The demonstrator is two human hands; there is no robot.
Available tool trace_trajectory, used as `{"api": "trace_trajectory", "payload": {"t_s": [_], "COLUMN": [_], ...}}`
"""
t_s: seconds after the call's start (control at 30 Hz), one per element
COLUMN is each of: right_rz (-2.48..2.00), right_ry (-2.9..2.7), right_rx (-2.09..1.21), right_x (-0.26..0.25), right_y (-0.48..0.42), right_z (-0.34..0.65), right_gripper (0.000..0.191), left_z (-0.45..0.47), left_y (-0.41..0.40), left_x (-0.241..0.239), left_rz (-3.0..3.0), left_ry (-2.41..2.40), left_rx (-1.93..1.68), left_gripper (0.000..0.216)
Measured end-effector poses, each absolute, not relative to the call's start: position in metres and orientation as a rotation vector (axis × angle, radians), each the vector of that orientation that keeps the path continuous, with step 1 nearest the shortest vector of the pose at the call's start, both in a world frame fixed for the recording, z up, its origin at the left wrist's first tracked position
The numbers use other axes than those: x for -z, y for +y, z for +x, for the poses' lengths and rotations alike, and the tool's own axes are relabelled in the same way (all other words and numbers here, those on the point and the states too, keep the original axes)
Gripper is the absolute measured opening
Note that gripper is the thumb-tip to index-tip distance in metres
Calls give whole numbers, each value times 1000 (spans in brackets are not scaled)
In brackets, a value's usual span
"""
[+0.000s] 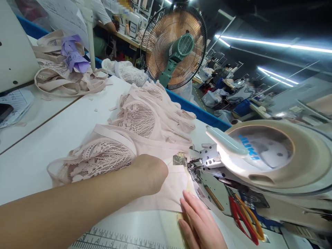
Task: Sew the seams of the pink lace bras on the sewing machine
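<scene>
A beige lace bra (149,148) lies on the white table, its band running up to the needle area of a sewing machine (193,164). Bent at the wrist, my left hand (151,173) rests over the fabric between the lace cup and the needle; its fingers are hidden beneath it. My right hand (198,219) lies open, fingers stretched out, with its fingertips at the near edge of the pale fabric panel (166,193). A lit lamp (228,141) on the machine head shines over the stitching spot.
Red-handled and orange-handled scissors (246,218) lie right of my right hand. A printed ruler (103,238) runs along the near table edge. More beige bra pieces (70,81) are heaped at the back left. A large fan (176,48) stands beyond the blue table edge (207,116).
</scene>
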State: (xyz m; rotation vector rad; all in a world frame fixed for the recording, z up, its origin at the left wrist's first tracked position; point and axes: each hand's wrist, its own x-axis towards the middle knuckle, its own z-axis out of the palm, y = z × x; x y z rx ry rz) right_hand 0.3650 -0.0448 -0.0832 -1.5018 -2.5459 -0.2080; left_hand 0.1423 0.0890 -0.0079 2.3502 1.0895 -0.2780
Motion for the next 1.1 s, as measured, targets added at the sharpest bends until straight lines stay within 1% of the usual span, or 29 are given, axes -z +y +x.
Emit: {"api": "trace_trajectory", "payload": {"t_s": [0.2,0.23,0.33,0.4,0.47,0.53,0.63,0.7,0.8,0.9,1.1], "right_rz": [-1283,-1256,-1236,-1208,-1170,-1153,-1145,-1121,-1089,-1060,-1164], "right_ry": [-2645,-2680,-2730,-2727,-2699,-2673,-2656,-2636,-2611,-2583,-2509], "right_rx": [152,148,208,280,348,381,396,408,388,360,353], "right_x": [83,82,80,79,77,76,73,73,75,79,78], "right_y": [-50,-50,-53,-55,-57,-56,-53,-52,-51,-51,-50], "right_z": [362,363,367,372,376,379,380,381,384,387,386], "right_gripper": [58,57,45,40,38,37,37,37,35,35,33], "left_z": [145,145,149,153,160,170,186,194,197,195,201], "left_y": [84,83,76,71,66,64,67,72,78,79,64], "left_x": [3,2,-3,-6,-6,-2,13,26,44,55,59], "left_rz": [2299,2283,2276,2379,2592,2873,3118,3128,3142,3185,3134], "left_ry": [1133,1146,1191,1185,1106,890,475,354,357,437,741], "left_rx": [301,306,367,421,429,308,-49,-220,-331,-364,-322], "left_gripper": [16,16,18,20,16,7,17,20,18,22,25]}}
